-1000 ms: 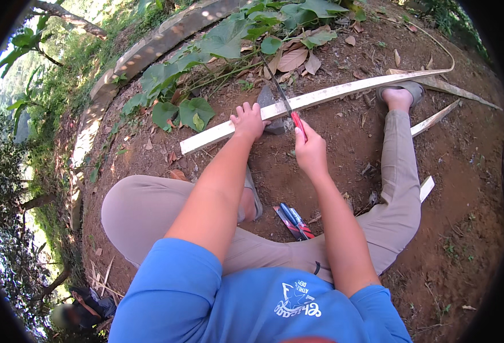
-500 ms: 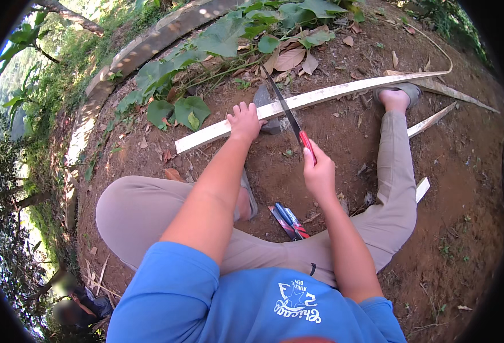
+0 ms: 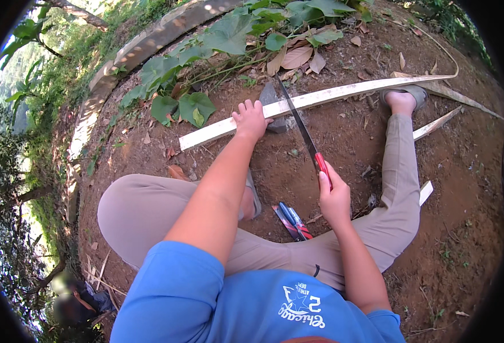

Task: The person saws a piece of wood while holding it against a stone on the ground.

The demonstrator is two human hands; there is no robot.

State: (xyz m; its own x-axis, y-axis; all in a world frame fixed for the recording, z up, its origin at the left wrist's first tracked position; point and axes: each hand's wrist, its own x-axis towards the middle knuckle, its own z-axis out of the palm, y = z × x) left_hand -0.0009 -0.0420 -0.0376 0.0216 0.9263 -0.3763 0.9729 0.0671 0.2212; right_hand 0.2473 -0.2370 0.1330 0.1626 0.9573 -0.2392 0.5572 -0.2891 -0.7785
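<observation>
Strip: we see a long pale split strip (image 3: 343, 94) lying on the bare soil (image 3: 343, 148), running from near the broad green leaves (image 3: 177, 106) to the foot (image 3: 401, 100) that rests on its far end.
Left hand: our left hand (image 3: 250, 119) presses flat on the strip, fingers spread over its upper edge.
Right hand: our right hand (image 3: 333, 197) is clamped around the red handle of the saw (image 3: 300, 127), nearer to us than the strip.
Blade: it slants up from the handle and crosses the strip just beside the left hand.
Handling: we judge the strip light, stiff yet springy, with splintery edges; best pinned close to the blade.
Saw: thin and likely whippy; hold only by the handle.
Tools: a red and a blue tool (image 3: 293, 222) lie by our knee, well short of the strip.
</observation>
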